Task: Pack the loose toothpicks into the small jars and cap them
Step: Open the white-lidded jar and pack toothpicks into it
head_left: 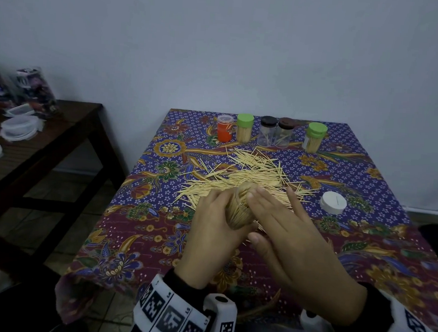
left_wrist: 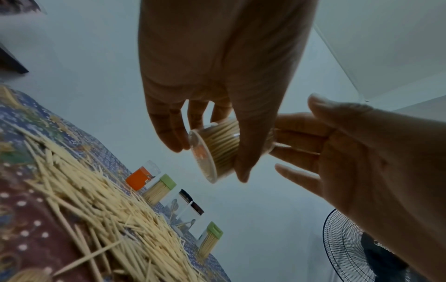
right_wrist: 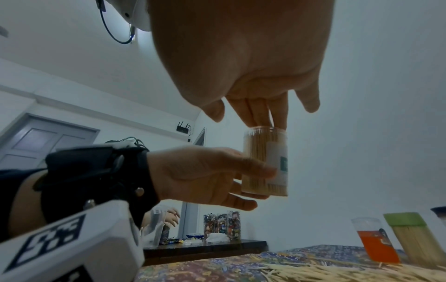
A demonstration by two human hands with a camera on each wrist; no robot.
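Note:
My left hand (head_left: 217, 212) grips a clear jar (head_left: 238, 208) packed with toothpicks, tilted above the table; the same jar (left_wrist: 217, 150) shows in the left wrist view. My right hand (head_left: 274, 208) has straight fingers (right_wrist: 263, 114) pressing on the toothpick ends at the mouth of the jar (right_wrist: 265, 162). Loose toothpicks (head_left: 248, 173) lie in a wide pile on the patterned tablecloth (head_left: 155, 239) just beyond both hands. A white cap (head_left: 333, 203) lies to the right of the pile.
Along the table's far edge stand an orange jar (head_left: 225, 128), two green-capped jars full of toothpicks (head_left: 244, 127) (head_left: 315, 137) and two dark-capped, nearly empty jars (head_left: 276, 132). A dark wooden side table (head_left: 46, 133) with plastic containers stands at left. A fan (left_wrist: 350, 248) stands beyond the table.

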